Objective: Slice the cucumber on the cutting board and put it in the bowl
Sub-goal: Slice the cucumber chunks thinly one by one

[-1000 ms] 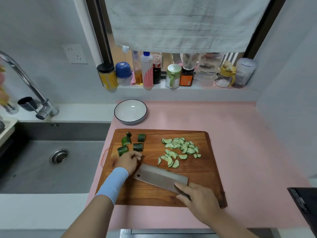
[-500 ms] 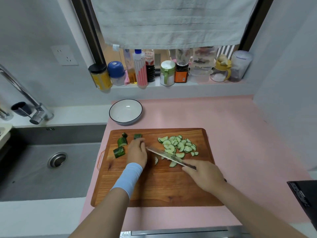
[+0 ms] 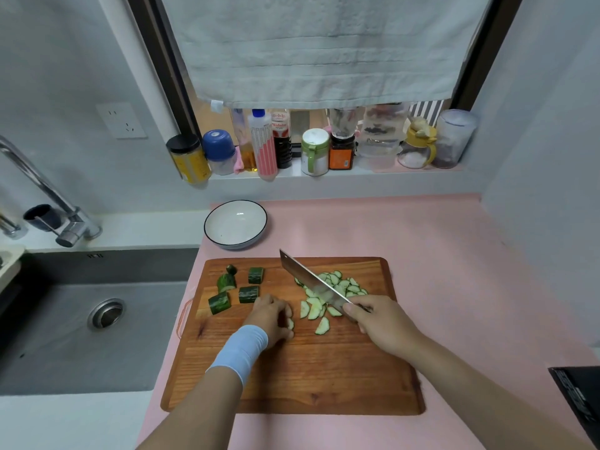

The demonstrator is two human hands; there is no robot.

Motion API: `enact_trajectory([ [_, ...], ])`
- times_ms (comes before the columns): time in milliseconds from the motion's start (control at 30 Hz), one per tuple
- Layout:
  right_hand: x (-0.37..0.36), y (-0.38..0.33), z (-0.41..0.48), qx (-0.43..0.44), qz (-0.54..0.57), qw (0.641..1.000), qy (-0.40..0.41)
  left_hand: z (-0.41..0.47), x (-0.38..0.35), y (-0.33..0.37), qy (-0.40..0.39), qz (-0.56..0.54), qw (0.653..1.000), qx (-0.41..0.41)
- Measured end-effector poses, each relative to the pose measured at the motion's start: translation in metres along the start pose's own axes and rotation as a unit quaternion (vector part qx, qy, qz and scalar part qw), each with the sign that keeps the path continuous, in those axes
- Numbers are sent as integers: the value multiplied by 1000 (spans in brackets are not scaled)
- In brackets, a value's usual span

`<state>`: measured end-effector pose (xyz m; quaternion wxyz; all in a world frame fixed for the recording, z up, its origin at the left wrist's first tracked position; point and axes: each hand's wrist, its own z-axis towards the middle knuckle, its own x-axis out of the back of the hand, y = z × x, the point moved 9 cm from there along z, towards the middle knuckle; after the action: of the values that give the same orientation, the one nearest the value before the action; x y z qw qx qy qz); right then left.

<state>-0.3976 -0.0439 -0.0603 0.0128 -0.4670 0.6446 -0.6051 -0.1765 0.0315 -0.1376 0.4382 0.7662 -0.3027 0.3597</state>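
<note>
**Cutting cucumber on the board**

The sink is on the left. Dark green cucumber chunks lie on the wooden cutting board. The bowl sits on the pink worktop just behind the board. The left hand curls over a small cucumber piece. The knife tilts above the slices. The right hand grips its handle.

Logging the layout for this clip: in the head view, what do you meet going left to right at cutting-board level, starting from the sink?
Sink drain → cucumber chunks → left hand holding a cucumber piece → cucumber slices → right hand gripping the cleaver.
</note>
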Motion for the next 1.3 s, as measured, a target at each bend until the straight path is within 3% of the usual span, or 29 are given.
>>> enact_trajectory([
  [167, -6, 3, 4, -11, -9, 1000, -8, 0, 2, -1, 12, -15, 1000, -5],
  [367, -2, 1, 9, -5, -10, 1000, 15, 3, 9, 14, 67, -265, 961, 28],
  [433, 1, -1, 11, -2, -3, 1000, 21, 10, 13, 27, 54, -293, 954, 27],
  [567, 3, -5, 15, -4, -7, 1000, 23, 18, 33, 4, 103, -136, 984, 50],
  [667, -2, -10, 17, -4, -6, 1000, 19, 12, 57, -28, 192, 37, 979, 54],
  [767, -15, -15, 17, 2, 2, 1000, 4, 4, 60, -41, 197, 125, 972, 35],
  [1000, -50, -22, 9, -2, -14, 999, -34, 8, 55, -49, 169, 92, 981, 4],
  [1300, -77, -23, -4, -9, -85, 995, -56, -36, 18, -44, 192, -85, 978, -5],
])
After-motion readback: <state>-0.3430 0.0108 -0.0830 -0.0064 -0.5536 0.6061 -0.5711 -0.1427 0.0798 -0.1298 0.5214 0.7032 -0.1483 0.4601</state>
